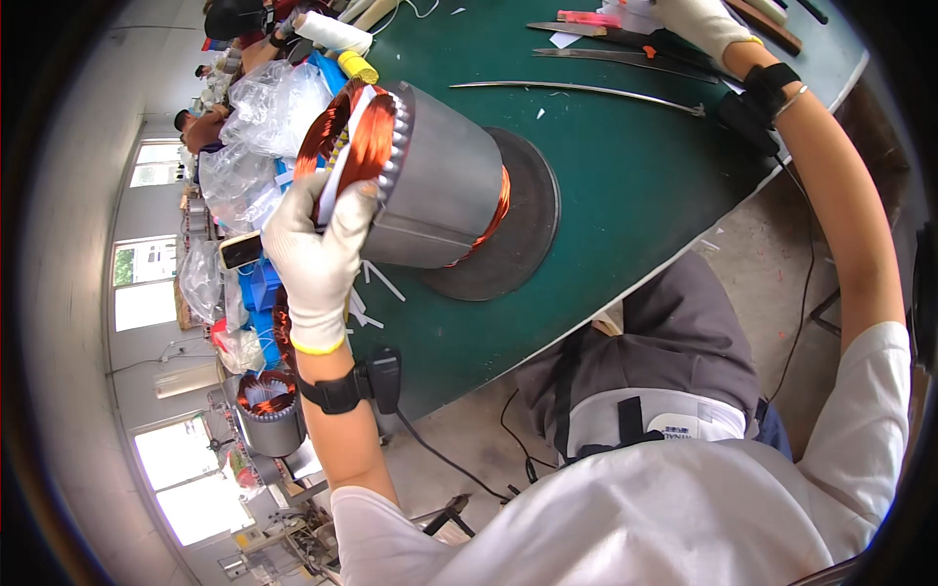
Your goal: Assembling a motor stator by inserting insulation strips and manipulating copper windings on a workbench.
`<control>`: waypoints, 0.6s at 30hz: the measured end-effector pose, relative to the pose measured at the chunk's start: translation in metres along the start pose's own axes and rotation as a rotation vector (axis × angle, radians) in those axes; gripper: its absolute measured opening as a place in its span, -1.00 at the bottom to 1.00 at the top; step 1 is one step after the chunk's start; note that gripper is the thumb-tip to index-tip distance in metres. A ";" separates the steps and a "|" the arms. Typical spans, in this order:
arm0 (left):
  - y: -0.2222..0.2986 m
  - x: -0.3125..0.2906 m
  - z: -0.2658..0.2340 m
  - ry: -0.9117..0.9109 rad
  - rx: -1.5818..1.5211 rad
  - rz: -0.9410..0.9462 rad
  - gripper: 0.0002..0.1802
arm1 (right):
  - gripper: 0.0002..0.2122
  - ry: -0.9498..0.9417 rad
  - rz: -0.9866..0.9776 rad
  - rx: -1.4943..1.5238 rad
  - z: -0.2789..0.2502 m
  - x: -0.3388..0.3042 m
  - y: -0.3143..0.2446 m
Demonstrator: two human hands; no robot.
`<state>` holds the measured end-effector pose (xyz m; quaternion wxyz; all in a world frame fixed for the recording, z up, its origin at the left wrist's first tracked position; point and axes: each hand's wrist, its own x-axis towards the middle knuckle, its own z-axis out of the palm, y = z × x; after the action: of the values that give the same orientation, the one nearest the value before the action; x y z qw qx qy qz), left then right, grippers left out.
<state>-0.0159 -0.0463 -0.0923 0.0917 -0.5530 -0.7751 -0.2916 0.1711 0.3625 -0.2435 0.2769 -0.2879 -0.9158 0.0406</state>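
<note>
A grey motor stator (pixel 440 176) with orange copper windings (pixel 371 142) lies on its side on a dark round base (pixel 528 225). My left hand (pixel 318 249), in a white glove, is closed around the winding end, thumb on the near side. A white insulating sheet (pixel 337 166) sticks out between the coils and runs down into this hand. At the far right, my gloved right hand (pixel 699 24) reaches over the table by some tools. The top of the picture cuts off its fingers, so what they touch is hidden.
On the green table (pixel 625 195) lie a long curved metal rod (pixel 576 88), scissors (pixel 625 57) and white paper strips (pixel 386 283). Plastic bags (pixel 278 103), a phone (pixel 240 250) and a yellow roll (pixel 358 66) crowd the left. Another stator (pixel 269 415) stands beyond. Other people work at the far left.
</note>
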 end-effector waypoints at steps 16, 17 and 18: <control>-0.084 0.028 -0.026 0.086 -0.378 -0.285 -0.58 | -0.89 0.090 0.193 -0.009 -0.020 -0.010 -0.030; -0.084 0.028 -0.026 0.083 -0.358 -0.286 -0.57 | -0.89 0.090 0.188 -0.011 -0.017 -0.009 -0.028; -0.079 0.027 -0.022 0.096 -0.374 -0.266 -0.57 | -0.88 0.121 0.127 -0.002 -0.014 -0.008 -0.027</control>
<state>-0.1024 -0.0544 -0.0895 -0.0150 -0.4391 -0.7682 -0.4657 0.1703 0.3348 -0.2288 0.3282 -0.3475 -0.8775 0.0399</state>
